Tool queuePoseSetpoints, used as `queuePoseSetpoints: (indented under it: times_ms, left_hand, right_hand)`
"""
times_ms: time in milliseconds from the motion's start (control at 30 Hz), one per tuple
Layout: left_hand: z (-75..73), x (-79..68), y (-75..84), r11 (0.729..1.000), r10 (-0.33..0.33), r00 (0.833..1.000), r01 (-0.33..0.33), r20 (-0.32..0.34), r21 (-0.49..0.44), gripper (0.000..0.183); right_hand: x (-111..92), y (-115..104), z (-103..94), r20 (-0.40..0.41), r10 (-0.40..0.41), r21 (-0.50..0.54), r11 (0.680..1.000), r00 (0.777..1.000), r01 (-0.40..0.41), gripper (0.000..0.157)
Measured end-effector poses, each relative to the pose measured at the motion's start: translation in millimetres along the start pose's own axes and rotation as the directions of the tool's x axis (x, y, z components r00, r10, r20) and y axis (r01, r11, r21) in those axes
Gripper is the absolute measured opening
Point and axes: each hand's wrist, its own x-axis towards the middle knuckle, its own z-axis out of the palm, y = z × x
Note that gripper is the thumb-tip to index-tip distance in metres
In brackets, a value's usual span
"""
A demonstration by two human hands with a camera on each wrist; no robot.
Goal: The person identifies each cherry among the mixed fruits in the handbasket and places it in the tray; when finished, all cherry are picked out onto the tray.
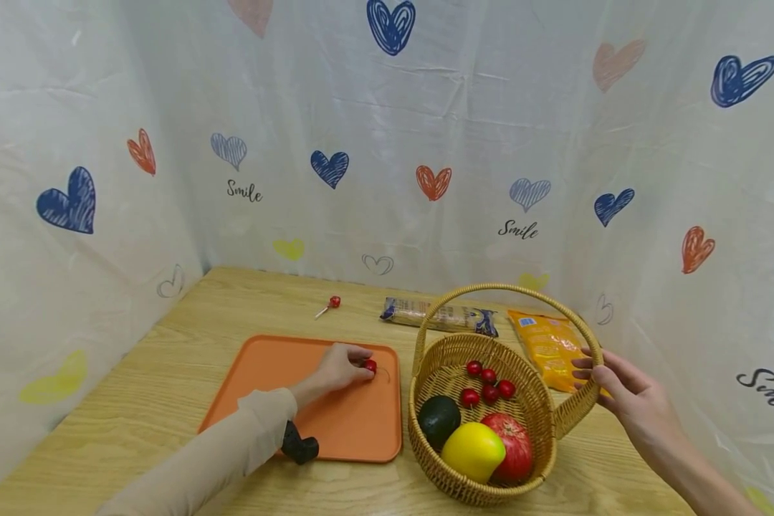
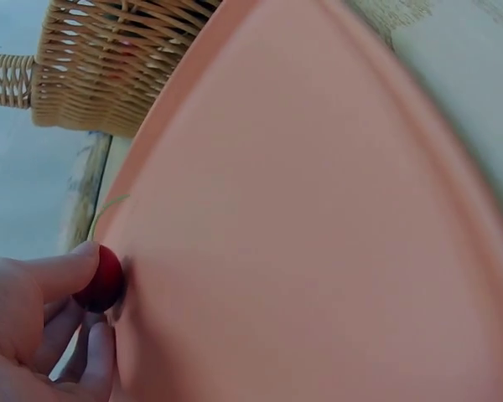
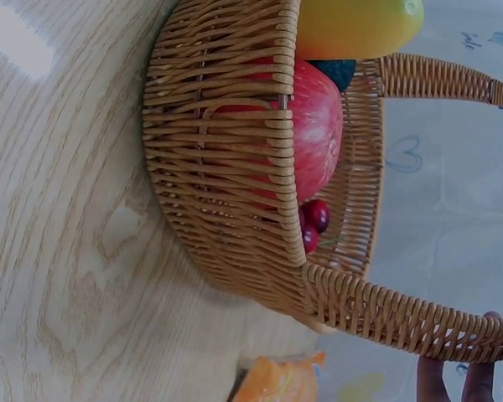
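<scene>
Pale curtain (image 1: 471,236) with printed hearts behind one wood-grain table (image 1: 174,337). Left hand (image 1: 342,367): thumb and fingers nearly closed, pinching one red cherry (image 1: 370,365), green stem attached, at the right part of one orange tray (image 1: 261,365); cannot tell if the cherry touches the tray. Tray otherwise bears no other fruit.

Right of that grip, just beside the tray: one wicker basket (image 1: 467,491), upright. Inside: five loose cherries (image 1: 488,375) visible toward the back, one avocado (image 1: 440,421) front left, one yellow mango (image 1: 472,451) front, one red apple (image 1: 514,444) front right. Right hand (image 1: 641,401): fingers curled round the right side of the basket's handle (image 1: 509,288).

Beyond left grip: one red lollipop (image 1: 335,302), stick toward the tray. Farther right of it, behind the basket: one long clear-and-blue packet (image 1: 400,311). Just left of right grip: one orange bag (image 1: 545,347), partly behind the handle.
</scene>
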Motion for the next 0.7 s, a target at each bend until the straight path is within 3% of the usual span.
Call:
queuePoseSetpoints:
  times_ms: [133,233,433,533,700]
  left_hand:
    - [-6.0,-1.3,1.3,0.998,-0.018,1.0,0.017,-0.013,-0.054,0.039]
    - [-14.2,-6.5,11.7,0.988,-0.012,1.0,0.012,-0.003,-0.154,0.042]
    - [-27.3,-21.7,38.6,0.926,0.078,0.99,-0.028,0.119,-0.375,0.051]
    - [-29.9,-30.1,48.0,0.911,0.104,0.977,-0.018,0.187,-0.412,0.054]
    - [-27.4,-41.4,59.6,0.909,0.138,0.963,-0.03,0.232,-0.416,0.052]
  right_hand:
    - [0.1,0.1,0.3,0.004,0.013,-0.003,1.0,1.0,-0.013,0.032]
    - [0.2,0.8,-0.3,0.01,0.019,-0.01,1.0,1.0,-0.019,0.032]
    - [-0.6,2.0,-2.1,0.015,0.018,-0.009,1.0,1.0,-0.018,0.033]
    - [-0.9,1.6,-2.1,0.016,0.012,-0.005,1.0,1.0,-0.012,0.033]
    - [-0.5,0.5,-0.7,0.019,-0.001,-0.007,1.0,1.0,0.002,0.033]
